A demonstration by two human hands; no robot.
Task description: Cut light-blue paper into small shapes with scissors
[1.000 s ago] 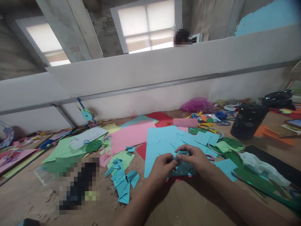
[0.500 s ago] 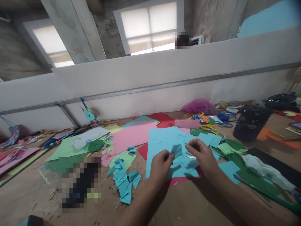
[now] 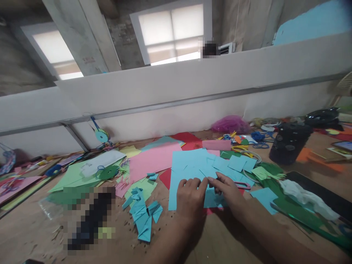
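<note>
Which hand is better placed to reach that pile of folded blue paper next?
Left, I'd say. The left hand is nearer the folded blue paper. The right hand is farther off, with the left hand in between.

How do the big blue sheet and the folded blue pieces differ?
The sheet lies flat; the pieces are folded into creased shapes. The sheet is broad; the pieces are each much smaller. The left hand hides part of the sheet but none of the pieces. Both are light blue.
</note>
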